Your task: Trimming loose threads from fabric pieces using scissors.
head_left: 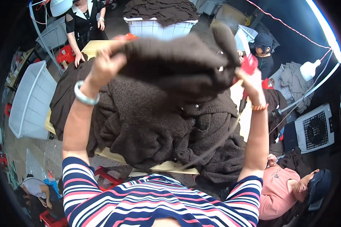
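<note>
A dark brown knit garment point(174, 60) is stretched between my raised hands, blurred by motion, with a sleeve-like part sticking up on its right. My left hand point(107, 67), a pale bangle on its wrist, grips the left end. The right end is in my right hand point(252, 86). A red tool point(249, 65) with a black lower part and a cord also shows at that hand; my fingers partly hide how it is held. Below the garment lies a heap of dark brown knitwear point(147, 121), with a few shiny buttons showing.
A pale wooden table point(113, 154) bears the heap. White bins point(28, 100) stand left and beyond, one piled with dark knitwear point(161, 11). A person in black point(81, 26) touches the table's far left. Others are at right, one in pink point(282, 189). A white lamp point(310, 70) hangs right.
</note>
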`<state>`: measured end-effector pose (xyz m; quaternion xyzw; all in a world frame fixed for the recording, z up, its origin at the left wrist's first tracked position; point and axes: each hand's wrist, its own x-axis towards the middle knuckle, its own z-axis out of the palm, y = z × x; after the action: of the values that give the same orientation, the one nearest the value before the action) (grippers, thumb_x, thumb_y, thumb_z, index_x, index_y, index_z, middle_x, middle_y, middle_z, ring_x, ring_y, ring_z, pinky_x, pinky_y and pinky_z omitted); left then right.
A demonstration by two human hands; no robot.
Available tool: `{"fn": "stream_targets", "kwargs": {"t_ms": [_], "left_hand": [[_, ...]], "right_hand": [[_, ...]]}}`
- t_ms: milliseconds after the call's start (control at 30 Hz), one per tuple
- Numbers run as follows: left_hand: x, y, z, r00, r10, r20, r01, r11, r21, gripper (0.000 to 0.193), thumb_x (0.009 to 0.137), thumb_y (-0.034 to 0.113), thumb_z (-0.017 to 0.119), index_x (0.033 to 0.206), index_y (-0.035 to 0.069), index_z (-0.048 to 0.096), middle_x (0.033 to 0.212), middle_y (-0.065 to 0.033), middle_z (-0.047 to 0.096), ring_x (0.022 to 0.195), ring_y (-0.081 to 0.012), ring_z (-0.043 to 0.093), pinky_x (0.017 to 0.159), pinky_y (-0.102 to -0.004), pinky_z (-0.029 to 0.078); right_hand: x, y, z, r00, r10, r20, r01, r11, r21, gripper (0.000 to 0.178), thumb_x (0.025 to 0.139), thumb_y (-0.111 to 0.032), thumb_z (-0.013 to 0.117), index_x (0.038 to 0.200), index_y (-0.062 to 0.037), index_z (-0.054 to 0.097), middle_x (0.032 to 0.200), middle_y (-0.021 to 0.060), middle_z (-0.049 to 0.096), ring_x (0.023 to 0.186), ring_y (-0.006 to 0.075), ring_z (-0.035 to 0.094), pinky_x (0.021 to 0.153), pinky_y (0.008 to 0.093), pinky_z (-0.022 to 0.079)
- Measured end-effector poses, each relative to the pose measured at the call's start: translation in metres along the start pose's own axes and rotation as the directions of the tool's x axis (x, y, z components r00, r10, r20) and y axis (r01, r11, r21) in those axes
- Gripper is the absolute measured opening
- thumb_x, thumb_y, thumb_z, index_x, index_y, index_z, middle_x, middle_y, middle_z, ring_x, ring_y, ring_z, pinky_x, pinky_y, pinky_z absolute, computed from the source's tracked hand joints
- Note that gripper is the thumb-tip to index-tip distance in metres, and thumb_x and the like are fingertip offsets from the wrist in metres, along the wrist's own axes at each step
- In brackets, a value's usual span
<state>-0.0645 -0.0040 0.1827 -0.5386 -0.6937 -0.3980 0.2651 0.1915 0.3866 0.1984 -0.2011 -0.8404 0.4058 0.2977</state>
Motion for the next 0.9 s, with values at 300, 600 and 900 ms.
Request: {"fn": "stream_targets", "kwargs": {"t_ms": [300, 600, 900], "left_hand": [[-0.127, 0.034, 0.037, 0.209, -0.127, 0.970, 0.877, 0.464, -0.128, 0.039, 0.089, 0.022, 0.072, 0.120, 0.000, 0.061, 0.102, 0.0023, 0.064, 0.090, -0.0057, 0.056, 0.078, -0.0263, 0.048], [-0.056, 0.060, 0.120, 0.377, -0.545, 0.749, 0.671, -0.396, -0.626, 0.028, 0.099, 0.017, 0.054, 0.117, -0.004, 0.060, 0.109, -0.0104, 0.068, 0.097, -0.0236, 0.066, 0.089, -0.0319, 0.053], [-0.157, 0.093, 0.209, 0.446, -0.592, 0.671, 0.853, 0.053, -0.520, 0.029, 0.082, 0.012, 0.074, 0.095, -0.009, 0.059, 0.094, -0.0125, 0.067, 0.086, -0.0197, 0.064, 0.074, -0.0294, 0.054]], "right_hand": [[-0.186, 0.083, 0.051, 0.952, 0.296, 0.073, -0.256, 0.906, -0.338, 0.037, 0.087, -0.016, 0.069, 0.118, 0.0002, 0.059, 0.098, 0.0136, 0.069, 0.089, 0.0205, 0.067, 0.080, 0.0319, 0.051], [-0.149, -0.010, 0.060, 0.993, 0.081, 0.082, -0.056, 0.963, -0.265, 0.040, 0.088, -0.017, 0.071, 0.122, -0.0011, 0.058, 0.098, 0.0156, 0.068, 0.090, 0.0250, 0.067, 0.081, 0.0335, 0.052], [-0.013, -0.026, 0.169, 0.993, 0.094, 0.076, -0.014, 0.715, -0.699, 0.079, 0.072, -0.059, 0.076, 0.123, -0.0067, 0.047, 0.107, 0.0217, 0.063, 0.099, 0.0374, 0.065, 0.086, 0.0444, 0.053]]}}
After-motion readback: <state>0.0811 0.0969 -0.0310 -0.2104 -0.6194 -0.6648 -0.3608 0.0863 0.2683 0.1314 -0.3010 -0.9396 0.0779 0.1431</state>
